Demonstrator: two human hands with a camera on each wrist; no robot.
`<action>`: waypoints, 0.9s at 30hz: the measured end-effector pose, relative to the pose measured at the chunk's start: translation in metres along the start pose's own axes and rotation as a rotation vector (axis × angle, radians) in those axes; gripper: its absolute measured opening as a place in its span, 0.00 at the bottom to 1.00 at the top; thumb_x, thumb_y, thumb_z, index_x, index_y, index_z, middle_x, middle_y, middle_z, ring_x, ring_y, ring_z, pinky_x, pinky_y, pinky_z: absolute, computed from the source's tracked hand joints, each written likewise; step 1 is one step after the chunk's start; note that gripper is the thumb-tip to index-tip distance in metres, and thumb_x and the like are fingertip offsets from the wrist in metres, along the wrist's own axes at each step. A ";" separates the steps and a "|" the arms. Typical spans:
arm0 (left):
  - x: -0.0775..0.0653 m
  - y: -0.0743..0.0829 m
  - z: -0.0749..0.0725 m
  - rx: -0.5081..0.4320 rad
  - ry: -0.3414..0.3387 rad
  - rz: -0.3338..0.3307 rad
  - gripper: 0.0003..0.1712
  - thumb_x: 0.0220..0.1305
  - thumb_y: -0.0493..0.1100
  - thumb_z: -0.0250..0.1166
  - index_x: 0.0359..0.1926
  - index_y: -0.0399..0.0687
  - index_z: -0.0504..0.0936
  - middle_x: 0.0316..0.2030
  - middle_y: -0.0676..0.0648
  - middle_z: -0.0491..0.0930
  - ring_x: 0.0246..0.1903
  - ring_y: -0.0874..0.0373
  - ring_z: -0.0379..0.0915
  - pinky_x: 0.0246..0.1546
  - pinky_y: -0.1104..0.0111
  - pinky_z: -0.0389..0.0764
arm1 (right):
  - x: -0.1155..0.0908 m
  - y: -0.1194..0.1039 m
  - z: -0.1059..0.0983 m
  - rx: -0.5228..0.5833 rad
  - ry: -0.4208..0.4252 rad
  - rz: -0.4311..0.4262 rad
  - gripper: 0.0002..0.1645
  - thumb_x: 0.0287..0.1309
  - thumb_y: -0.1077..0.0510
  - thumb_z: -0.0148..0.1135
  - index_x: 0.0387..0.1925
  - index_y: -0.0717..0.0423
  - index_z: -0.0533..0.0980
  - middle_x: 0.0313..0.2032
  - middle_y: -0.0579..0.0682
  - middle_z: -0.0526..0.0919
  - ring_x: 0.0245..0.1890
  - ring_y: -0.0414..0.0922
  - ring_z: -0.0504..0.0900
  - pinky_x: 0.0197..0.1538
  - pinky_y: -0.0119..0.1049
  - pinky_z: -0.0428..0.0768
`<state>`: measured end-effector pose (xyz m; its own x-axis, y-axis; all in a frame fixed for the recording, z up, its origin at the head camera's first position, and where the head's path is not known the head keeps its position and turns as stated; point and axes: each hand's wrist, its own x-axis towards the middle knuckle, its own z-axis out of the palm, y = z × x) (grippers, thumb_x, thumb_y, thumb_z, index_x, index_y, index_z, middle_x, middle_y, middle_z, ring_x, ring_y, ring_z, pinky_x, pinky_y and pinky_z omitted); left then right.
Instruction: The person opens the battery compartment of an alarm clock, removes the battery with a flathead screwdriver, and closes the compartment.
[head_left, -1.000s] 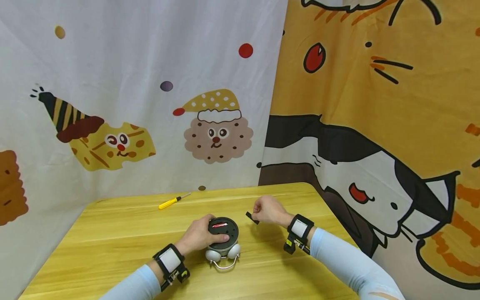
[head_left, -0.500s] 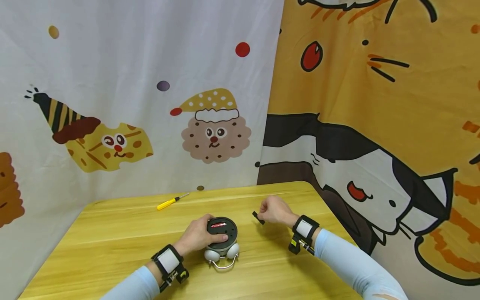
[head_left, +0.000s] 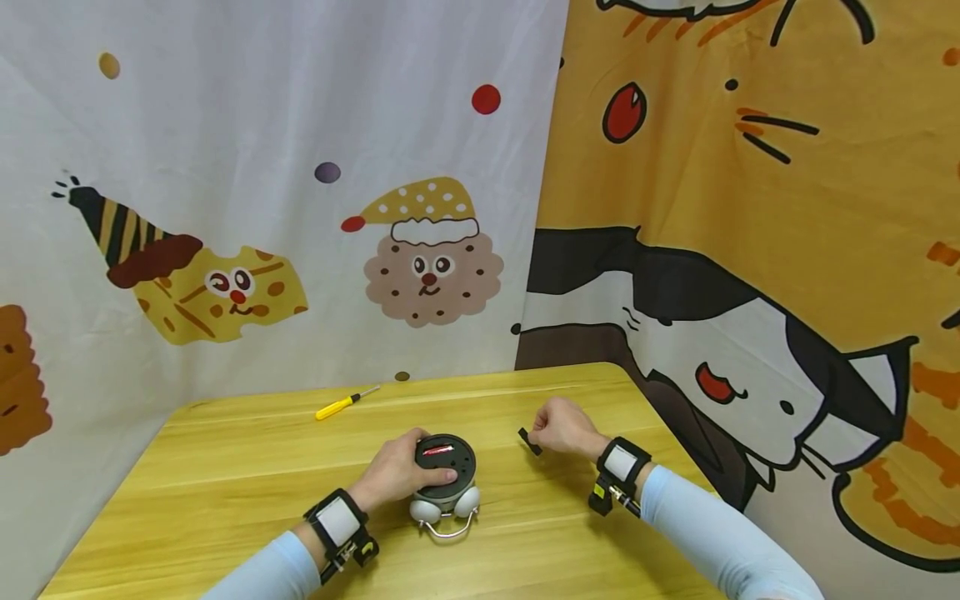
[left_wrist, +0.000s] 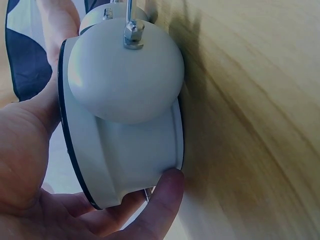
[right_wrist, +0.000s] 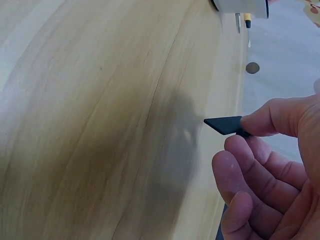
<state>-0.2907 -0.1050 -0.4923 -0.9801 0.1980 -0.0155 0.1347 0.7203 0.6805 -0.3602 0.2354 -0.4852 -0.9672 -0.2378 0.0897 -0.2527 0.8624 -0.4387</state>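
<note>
A twin-bell alarm clock (head_left: pixel 463 461) lies face down, its black back up and its bells and handle toward me. A red battery (head_left: pixel 438 450) shows in the open slot of its back. My left hand (head_left: pixel 396 471) grips the clock from the left, thumb across the back. In the left wrist view, fingers curl around the pale side of the clock (left_wrist: pixel 125 75). To the right, my right hand (head_left: pixel 562 427) pinches a small black battery cover (head_left: pixel 529 442) above the table. The right wrist view shows this cover (right_wrist: pixel 222 124) between thumb and index finger.
A yellow screwdriver (head_left: pixel 339 407) lies toward the back left of the wooden table (head_left: pixel 247 483). Printed cloth curtains (head_left: pixel 255 108) hang behind the table and along its right side.
My right hand has moved rightward, away from the clock, still pinching the battery cover. The left hand and the clock stay where they were.
</note>
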 end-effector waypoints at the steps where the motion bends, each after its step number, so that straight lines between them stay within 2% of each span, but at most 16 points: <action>1: 0.000 0.000 0.000 0.000 0.000 -0.001 0.49 0.55 0.64 0.89 0.67 0.41 0.81 0.58 0.38 0.90 0.55 0.47 0.87 0.59 0.47 0.88 | 0.000 0.001 0.001 -0.005 0.000 0.008 0.19 0.59 0.56 0.80 0.16 0.43 0.82 0.17 0.37 0.80 0.19 0.38 0.73 0.26 0.31 0.67; 11: -0.002 -0.001 0.001 -0.014 0.000 0.002 0.47 0.56 0.63 0.89 0.66 0.42 0.82 0.56 0.40 0.90 0.54 0.48 0.87 0.58 0.48 0.88 | -0.002 0.011 0.002 0.017 -0.061 0.076 0.20 0.61 0.54 0.79 0.15 0.45 0.83 0.13 0.41 0.82 0.17 0.41 0.78 0.25 0.33 0.66; 19: -0.001 -0.001 0.000 -0.005 0.001 -0.003 0.49 0.55 0.64 0.89 0.68 0.42 0.81 0.59 0.39 0.90 0.56 0.46 0.87 0.60 0.47 0.88 | -0.002 0.020 0.003 0.049 -0.084 0.130 0.17 0.63 0.54 0.79 0.19 0.46 0.85 0.17 0.43 0.86 0.18 0.43 0.85 0.26 0.33 0.71; 27: 0.000 -0.001 0.000 -0.005 0.001 -0.006 0.49 0.56 0.64 0.88 0.68 0.42 0.81 0.59 0.39 0.89 0.56 0.46 0.87 0.60 0.47 0.88 | -0.003 0.027 0.002 0.052 -0.110 0.162 0.18 0.64 0.53 0.79 0.18 0.48 0.85 0.18 0.44 0.86 0.19 0.43 0.85 0.25 0.32 0.71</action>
<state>-0.2906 -0.1060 -0.4932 -0.9811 0.1926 -0.0188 0.1279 0.7184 0.6838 -0.3637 0.2583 -0.4994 -0.9856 -0.1473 -0.0826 -0.0893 0.8697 -0.4854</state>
